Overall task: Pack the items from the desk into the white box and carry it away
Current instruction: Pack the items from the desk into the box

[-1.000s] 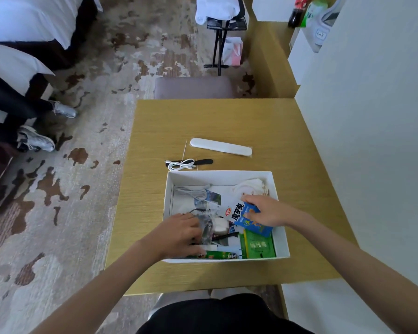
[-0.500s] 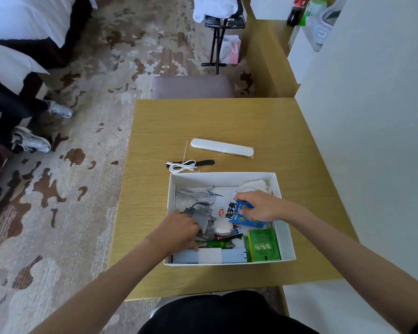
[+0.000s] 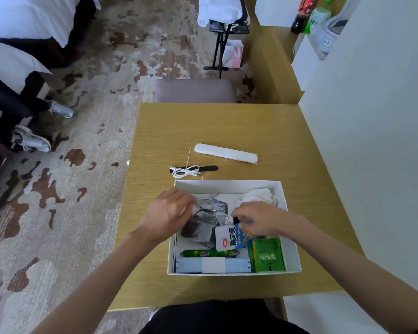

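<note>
The white box (image 3: 292, 247) sits on the wooden desk (image 3: 227, 126) near its front edge. Inside lie a clear plastic bag (image 3: 204, 224) with dark items, a blue and white snack packet (image 3: 229, 238), a green sausage stick (image 3: 209, 253), a green sachet (image 3: 267, 255), a pale blue pack (image 3: 212, 265) and a white cloth (image 3: 258, 196). My left hand (image 3: 169, 213) reaches over the box's left side and pinches the clear bag. My right hand (image 3: 258, 221) rests on the snack packet, fingers curled around a small tube. Behind the box lie a white cable (image 3: 185, 171), a black file (image 3: 209, 168) and a long white case (image 3: 226, 153).
A grey stool (image 3: 194, 90) stands at the desk's far edge. A white wall (image 3: 372, 141) borders the desk on the right. To the left is patterned carpet (image 3: 82, 177), with a seated person's shoes (image 3: 32, 141) near a bed. Bottles (image 3: 309, 13) stand on a far counter.
My left hand has moved from the box's front left corner up toward its back, now on the clear bag. My right hand has shifted slightly left and forward over the snack packet.
</note>
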A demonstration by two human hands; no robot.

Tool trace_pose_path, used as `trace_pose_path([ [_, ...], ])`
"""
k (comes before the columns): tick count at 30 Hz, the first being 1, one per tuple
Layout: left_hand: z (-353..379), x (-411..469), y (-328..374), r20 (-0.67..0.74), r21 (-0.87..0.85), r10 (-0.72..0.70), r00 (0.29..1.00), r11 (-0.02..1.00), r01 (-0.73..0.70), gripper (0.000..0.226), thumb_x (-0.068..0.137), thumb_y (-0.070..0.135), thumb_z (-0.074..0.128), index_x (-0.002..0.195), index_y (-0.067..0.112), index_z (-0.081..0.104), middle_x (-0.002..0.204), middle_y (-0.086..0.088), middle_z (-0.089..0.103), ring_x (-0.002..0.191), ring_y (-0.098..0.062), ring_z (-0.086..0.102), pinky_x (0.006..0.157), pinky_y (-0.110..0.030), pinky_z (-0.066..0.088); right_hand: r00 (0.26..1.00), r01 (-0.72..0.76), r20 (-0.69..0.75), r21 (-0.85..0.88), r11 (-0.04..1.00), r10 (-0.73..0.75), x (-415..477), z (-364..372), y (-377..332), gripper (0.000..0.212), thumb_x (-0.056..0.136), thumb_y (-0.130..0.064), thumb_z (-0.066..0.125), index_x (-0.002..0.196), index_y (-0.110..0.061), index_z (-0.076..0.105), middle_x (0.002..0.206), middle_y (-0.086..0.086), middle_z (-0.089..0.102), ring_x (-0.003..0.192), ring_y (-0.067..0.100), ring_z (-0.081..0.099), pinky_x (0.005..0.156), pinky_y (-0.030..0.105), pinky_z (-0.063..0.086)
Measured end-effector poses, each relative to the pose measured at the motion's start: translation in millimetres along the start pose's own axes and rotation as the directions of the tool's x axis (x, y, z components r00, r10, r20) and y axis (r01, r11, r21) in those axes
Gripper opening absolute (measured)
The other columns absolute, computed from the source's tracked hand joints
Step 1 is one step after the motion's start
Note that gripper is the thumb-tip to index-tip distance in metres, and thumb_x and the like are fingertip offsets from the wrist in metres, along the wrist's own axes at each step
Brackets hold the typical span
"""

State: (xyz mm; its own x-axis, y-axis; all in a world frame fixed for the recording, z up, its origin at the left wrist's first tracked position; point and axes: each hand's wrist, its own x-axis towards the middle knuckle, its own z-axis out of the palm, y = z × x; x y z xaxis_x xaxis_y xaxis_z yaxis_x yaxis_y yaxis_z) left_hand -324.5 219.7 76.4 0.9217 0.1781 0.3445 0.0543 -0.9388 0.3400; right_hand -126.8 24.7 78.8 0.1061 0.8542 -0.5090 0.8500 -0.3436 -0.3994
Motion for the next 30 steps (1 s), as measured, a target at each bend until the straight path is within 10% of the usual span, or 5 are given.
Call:
trace_pose_path([
  [10, 11, 59, -64, 0.049, -0.142, -0.433, 0.900, 0.889, 0.435, 0.018, 0.091, 0.014, 0.050, 0.103, 0.016, 0.063, 0.096, 0.001, 0.067, 0.073, -0.013, 0.058, 0.052, -0.027, 0.047, 0.855, -0.019, -0.481, 0.348, 0.937, 0.196, 61, -74, 37, 0.019, 0.095, -0.015, 0.053, 0.109, -0.016, 0.067, 0.099, -0.002, 0.071, 0.085, 0.014, 0.068, 0.078, 0.035, 0.056],
  [17, 63, 80, -127, 0.381, 0.082, -0.485, 0.787, 0.865, 0.494, 0.028, 0.092, 0.029, 0.055, 0.119, 0.022, 0.056, 0.120, -0.001, 0.059, 0.105, -0.018, 0.057, 0.084, -0.035, 0.055, 0.931, -0.163, -0.272, 0.283, 0.945, 0.242, 144, -70, 34, 0.026, 0.092, -0.006, 0.051, 0.109, -0.017, 0.066, 0.113, 0.002, 0.067, 0.098, 0.017, 0.062, 0.085, 0.032, 0.051],
  [22, 91, 90, -140, 0.414, 0.154, -0.357, 0.837, 0.934, 0.322, 0.048, 0.086, 0.040, 0.062, 0.127, 0.020, 0.049, 0.124, -0.003, 0.052, 0.112, -0.019, 0.049, 0.088, -0.034, 0.051, 0.948, -0.228, -0.161, 0.252, 0.940, 0.273, 180, -61, 21, 0.028, 0.087, -0.008, 0.051, 0.106, -0.024, 0.065, 0.102, -0.009, 0.063, 0.089, 0.011, 0.059, 0.069, 0.026, 0.045],
  [25, 100, 92, -145, 0.382, 0.148, -0.310, 0.870, 0.950, 0.273, 0.042, 0.085, 0.042, 0.062, 0.118, 0.020, 0.052, 0.117, -0.002, 0.054, 0.107, -0.019, 0.050, 0.083, -0.033, 0.050, 0.936, -0.327, -0.086, 0.138, 0.935, 0.340, 200, -61, 15, 0.014, 0.083, -0.027, 0.056, 0.074, -0.021, 0.065, 0.067, -0.007, 0.062, 0.057, 0.012, 0.056, 0.048, 0.024, 0.034],
  [30, 100, 86, -153, 0.351, 0.127, -0.284, 0.892, 0.959, 0.255, 0.028, 0.085, 0.036, 0.061, 0.105, 0.017, 0.057, 0.111, -0.002, 0.055, 0.106, -0.018, 0.051, 0.082, -0.032, 0.047, 0.887, -0.399, 0.221, -0.078, 0.914, 0.406, 225, -49, 10, 0.058, 0.064, -0.073, 0.063, 0.060, -0.015, 0.058, 0.052, -0.003, 0.057, 0.047, 0.017, 0.052, 0.050, 0.026, 0.040],
])
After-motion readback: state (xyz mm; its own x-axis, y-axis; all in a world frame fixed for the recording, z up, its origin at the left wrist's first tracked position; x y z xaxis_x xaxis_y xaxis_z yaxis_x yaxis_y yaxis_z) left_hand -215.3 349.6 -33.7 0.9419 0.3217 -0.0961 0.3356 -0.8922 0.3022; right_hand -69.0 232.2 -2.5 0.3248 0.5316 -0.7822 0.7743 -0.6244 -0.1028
